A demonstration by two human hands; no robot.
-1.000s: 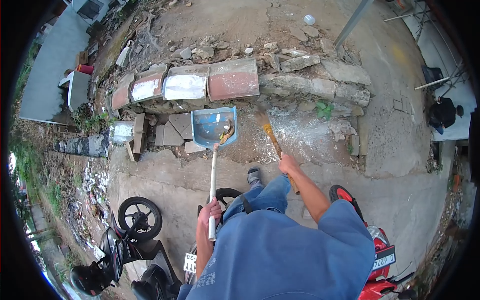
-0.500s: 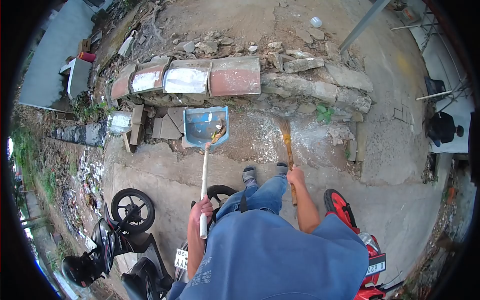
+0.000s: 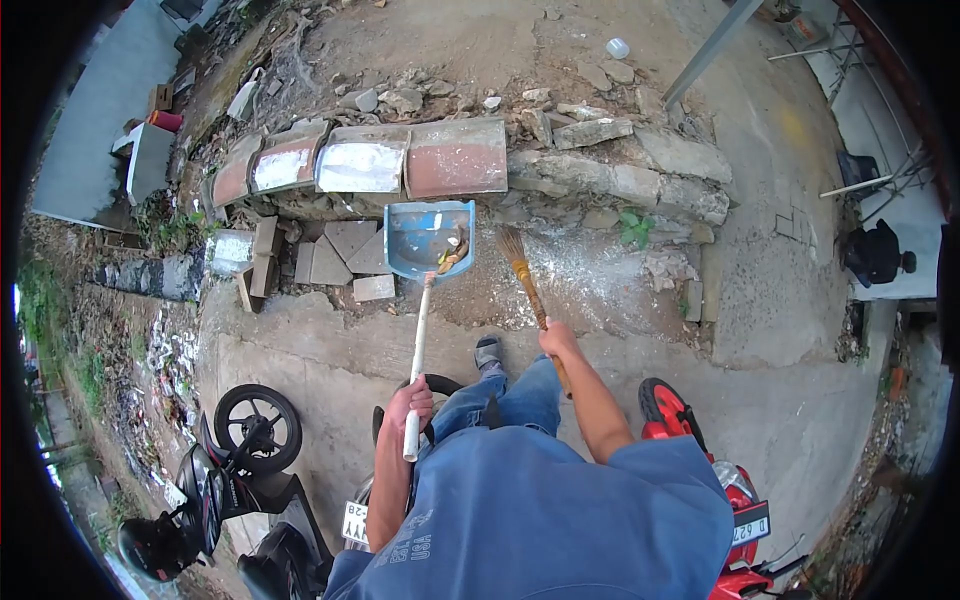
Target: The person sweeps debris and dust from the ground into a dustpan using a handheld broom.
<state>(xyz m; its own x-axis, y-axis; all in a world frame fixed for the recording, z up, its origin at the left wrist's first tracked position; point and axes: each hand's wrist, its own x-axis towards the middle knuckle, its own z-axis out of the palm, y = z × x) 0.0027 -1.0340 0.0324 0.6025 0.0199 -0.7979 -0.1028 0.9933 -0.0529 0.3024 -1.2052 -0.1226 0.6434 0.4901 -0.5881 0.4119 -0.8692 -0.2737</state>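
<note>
My left hand (image 3: 411,400) is closed around the white handle of a blue long-handled dustpan (image 3: 405,250). Dry leaves and other litter (image 3: 453,252) lie in the right part of its pan, which rests near the foot of the low stone border. Wrapped around the wooden handle of a short broom (image 3: 519,268) is my right hand (image 3: 560,342). The bristles point away from me, on the dirt just right of the dustpan and apart from it.
A low border of tiles (image 3: 457,158) and stones runs across beyond the dustpan. Loose pavers (image 3: 328,262) lie to its left. Black motorbikes (image 3: 258,428) stand at my left, a red motorbike (image 3: 735,485) at my right. A metal post (image 3: 712,52) rises at the upper right.
The dustpan has shifted right, and the broom has swung left so its bristles are now closer to the pan. My view has moved slightly, and one foot no longer shows.
</note>
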